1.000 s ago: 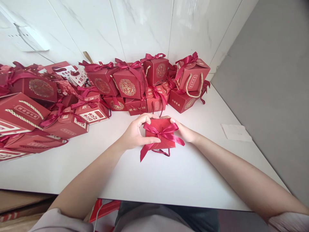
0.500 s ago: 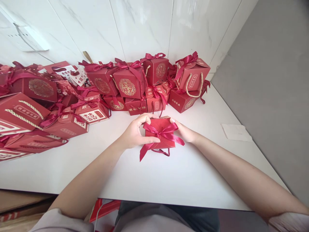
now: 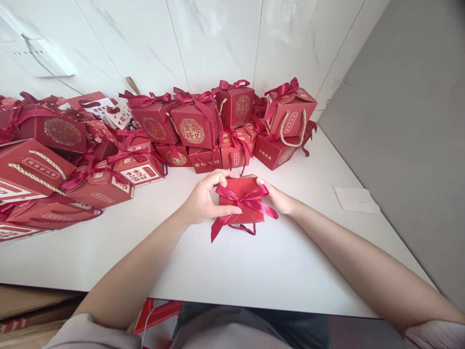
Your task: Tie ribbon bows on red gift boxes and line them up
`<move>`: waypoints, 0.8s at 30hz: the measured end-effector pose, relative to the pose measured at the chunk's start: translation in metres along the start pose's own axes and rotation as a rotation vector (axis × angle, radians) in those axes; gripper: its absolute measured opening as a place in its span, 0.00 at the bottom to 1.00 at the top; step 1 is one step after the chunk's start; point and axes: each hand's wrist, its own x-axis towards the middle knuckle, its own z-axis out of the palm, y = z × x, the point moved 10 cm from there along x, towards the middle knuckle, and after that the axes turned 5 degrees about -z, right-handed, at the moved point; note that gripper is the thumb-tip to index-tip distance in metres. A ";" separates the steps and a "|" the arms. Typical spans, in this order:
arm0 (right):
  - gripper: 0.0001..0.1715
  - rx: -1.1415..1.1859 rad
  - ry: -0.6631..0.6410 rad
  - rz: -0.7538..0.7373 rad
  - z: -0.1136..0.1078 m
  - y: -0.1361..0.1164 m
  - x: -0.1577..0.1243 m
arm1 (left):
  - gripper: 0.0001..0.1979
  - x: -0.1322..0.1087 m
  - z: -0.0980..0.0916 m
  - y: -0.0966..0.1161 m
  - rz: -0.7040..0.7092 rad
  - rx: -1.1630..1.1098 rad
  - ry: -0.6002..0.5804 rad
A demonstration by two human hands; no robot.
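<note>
Box (image 3: 250,215) in red, topped with a ribbon bow (image 3: 242,199), is between your hands near the middle of the surface (image 3: 290,261). Your left hand (image 3: 203,198) holds it from the left, thumb over the top by the bow, fingers at the far edge. Your right hand (image 3: 275,196) holds its right side, thumb at the far right corner. A twisted cord handle (image 3: 249,231) shows on the near side. Stacked gift boxes (image 3: 196,123) stand far and left; a white sheet (image 3: 356,199) lies right.
</note>
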 end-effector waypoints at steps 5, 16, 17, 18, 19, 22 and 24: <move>0.32 -0.004 0.003 -0.005 -0.001 0.001 0.001 | 0.26 -0.001 -0.002 0.007 0.030 0.013 0.026; 0.32 -0.010 0.011 -0.011 -0.001 0.001 0.001 | 0.23 -0.004 -0.001 0.005 0.113 -0.081 0.002; 0.32 -0.004 0.019 -0.015 -0.002 0.001 0.001 | 0.21 -0.003 -0.001 0.003 0.104 -0.108 -0.003; 0.32 0.005 0.030 -0.017 -0.002 0.002 0.001 | 0.20 -0.003 -0.003 0.000 0.091 -0.135 -0.003; 0.32 0.015 0.047 -0.021 -0.004 0.003 0.001 | 0.20 -0.002 -0.004 -0.003 0.081 -0.157 -0.002; 0.34 0.035 0.150 -0.044 -0.014 0.008 0.001 | 0.27 0.000 -0.004 -0.006 0.072 -0.166 -0.017; 0.39 0.009 0.191 -0.045 -0.019 0.014 0.001 | 0.32 0.002 -0.005 -0.007 0.073 -0.133 0.002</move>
